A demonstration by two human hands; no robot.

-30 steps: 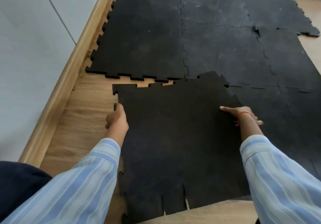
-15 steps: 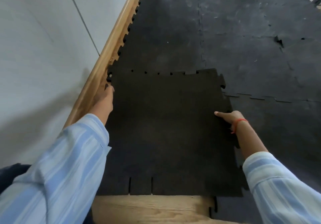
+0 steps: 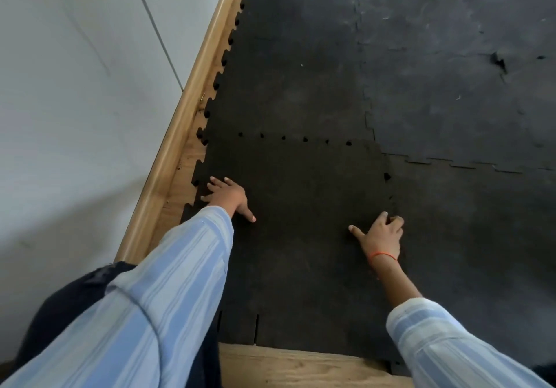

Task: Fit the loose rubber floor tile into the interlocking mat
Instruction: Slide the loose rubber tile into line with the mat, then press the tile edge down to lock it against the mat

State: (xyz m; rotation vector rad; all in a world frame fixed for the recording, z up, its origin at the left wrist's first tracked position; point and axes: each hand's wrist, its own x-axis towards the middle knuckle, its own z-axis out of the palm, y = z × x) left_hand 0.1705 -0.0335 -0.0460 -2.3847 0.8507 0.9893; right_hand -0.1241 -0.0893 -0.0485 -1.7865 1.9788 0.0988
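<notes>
The loose black rubber tile (image 3: 301, 207) lies flat in the near-left corner of the interlocking mat (image 3: 436, 71). Its far edge runs along the mat's row of teeth, where small dark gaps show in the seam. My left hand (image 3: 228, 196) rests flat on the tile near its toothed left edge, fingers spread. My right hand (image 3: 380, 234), with an orange thread on the wrist, lies on the tile's right edge where it meets the neighbouring tile, fingers curled at the seam.
A wooden skirting board (image 3: 186, 117) and a white wall (image 3: 75, 86) run along the left. Bare wood floor (image 3: 301, 366) shows at the tile's near edge and in a strip beside the skirting. A tear (image 3: 499, 62) marks the mat far right.
The tile has slid forward and left from the bare floor into the corner against the mat's teeth. My left hand moved from the tile's left rim onto its top; my right hand shifted along the right seam.
</notes>
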